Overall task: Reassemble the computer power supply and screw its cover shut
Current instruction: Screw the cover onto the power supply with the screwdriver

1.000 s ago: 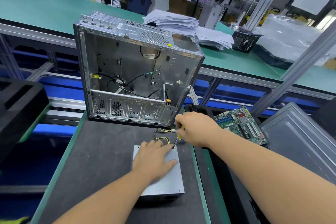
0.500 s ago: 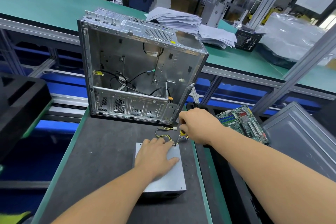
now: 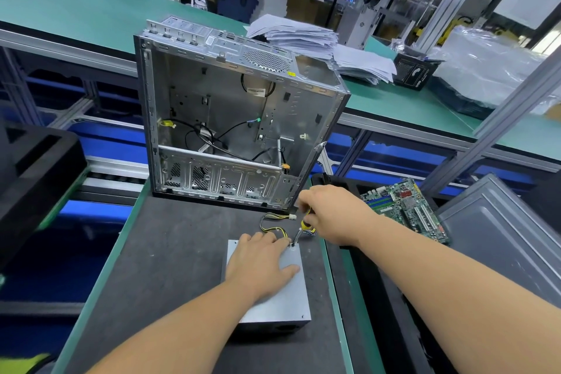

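A grey metal power supply (image 3: 285,304) lies flat on the dark mat, its yellow and black cable (image 3: 271,223) curling out from the far end. My left hand (image 3: 261,264) presses palm-down on its cover, fingers spread. My right hand (image 3: 331,212) grips a yellow-and-black screwdriver (image 3: 303,229). The tip of the screwdriver rests on the cover's far right corner, right beside my left fingertips. A screw there is too small to make out.
An open, empty computer case (image 3: 230,130) stands upright just behind the power supply. A green motherboard (image 3: 406,209) lies in a black tray at the right, next to a grey side panel (image 3: 498,246). A black foam block (image 3: 33,173) sits at the left.
The view has shifted slightly. Both hands stay in place on the power supply, with the screwdriver tip held at the same corner.
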